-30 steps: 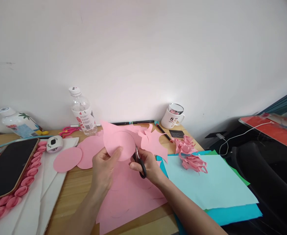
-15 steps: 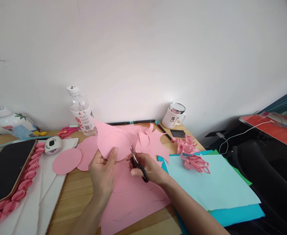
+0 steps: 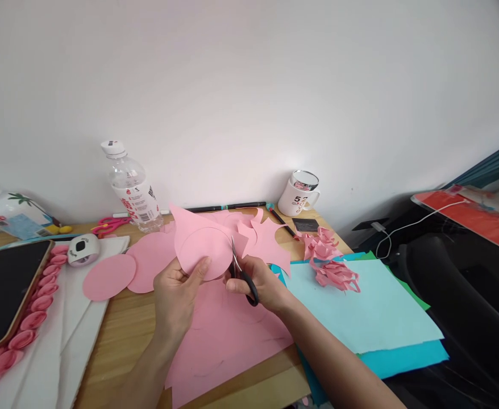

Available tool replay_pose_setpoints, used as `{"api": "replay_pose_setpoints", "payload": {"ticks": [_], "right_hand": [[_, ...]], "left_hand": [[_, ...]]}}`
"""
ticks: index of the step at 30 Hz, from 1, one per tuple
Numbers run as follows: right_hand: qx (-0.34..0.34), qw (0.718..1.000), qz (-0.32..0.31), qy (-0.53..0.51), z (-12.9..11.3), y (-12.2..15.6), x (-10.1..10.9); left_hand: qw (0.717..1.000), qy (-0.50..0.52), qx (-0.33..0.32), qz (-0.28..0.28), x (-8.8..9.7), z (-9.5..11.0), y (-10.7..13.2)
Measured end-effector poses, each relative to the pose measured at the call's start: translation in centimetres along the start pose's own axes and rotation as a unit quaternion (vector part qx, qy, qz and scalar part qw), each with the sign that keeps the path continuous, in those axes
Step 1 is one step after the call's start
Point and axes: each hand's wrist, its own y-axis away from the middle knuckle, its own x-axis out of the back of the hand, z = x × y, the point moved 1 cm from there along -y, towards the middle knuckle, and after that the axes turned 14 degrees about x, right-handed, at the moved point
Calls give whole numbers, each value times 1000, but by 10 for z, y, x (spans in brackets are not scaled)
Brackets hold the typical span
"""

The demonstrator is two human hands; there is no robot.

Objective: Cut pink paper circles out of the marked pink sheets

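Note:
My left hand (image 3: 177,295) pinches a pink paper sheet (image 3: 198,241) with a circle drawn on it, thumb on the front, lifted above the desk. My right hand (image 3: 260,284) grips black-handled scissors (image 3: 241,271), whose blades cut into the sheet's right side along the circle line. Beneath both hands lies a large pink sheet (image 3: 228,335) on the wooden desk (image 3: 121,329). Two cut pink circles (image 3: 109,276) rest to the left.
A clear water bottle (image 3: 130,187) and a white mug (image 3: 298,196) stand by the wall. Curled pink strips (image 3: 330,267) lie on pale blue paper (image 3: 360,307). A dark tablet ringed with pink rolls (image 3: 2,289), a white tape dispenser (image 3: 81,250) and pink scissors (image 3: 108,224) lie left.
The scissors have advanced a little along the circle line, and my left hand has turned the sheet slightly. The view has shifted, so the objects on the desk sit further left.

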Motion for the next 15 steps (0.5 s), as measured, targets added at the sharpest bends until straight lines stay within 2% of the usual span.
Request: {"api": "replay_pose_setpoints", "payload": {"ticks": [15], "right_hand": [[12, 999, 26, 33, 1, 0, -4]], "left_hand": [[1000, -12, -6, 6, 1, -1, 3]]}}
